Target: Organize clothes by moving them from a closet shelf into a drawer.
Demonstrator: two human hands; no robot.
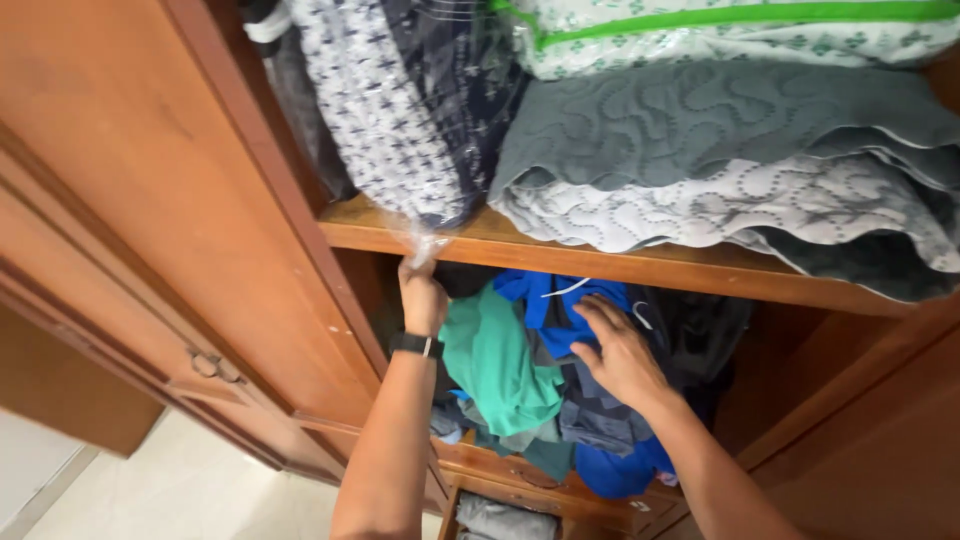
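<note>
Clothes point(530, 390) are lying bunched in a heap on the lower shelf of the wooden wardrobe point(150, 200), and both my hands are reaching into them. My right hand point(620, 350) is resting flat on top of the heap with its fingers spread wide open, pressing on a blue garment point(560, 300) and the grey one under it; it is gripping nothing. My left hand point(422, 295) is reaching up at the left end of the heap, just beside a teal green garment point(495, 360), with its fingers curled up under the front edge of the upper shelf point(620, 262). I cannot tell whether those fingers are pinching the crinkled clear plastic hanging there. I am wearing a black band point(417, 345) on that wrist.

On the upper shelf, a clear plastic package point(400, 100) holding white and navy patterned fabric is leaning at the left, its plastic corner drooping over the shelf edge right above my left hand. Beside it a grey and white quilted blanket point(720, 170) is lying folded, and on that a pale patterned zip bag with a bright green strip point(740, 30) is sitting. A drawer point(520, 478) is showing below the heap.
</note>
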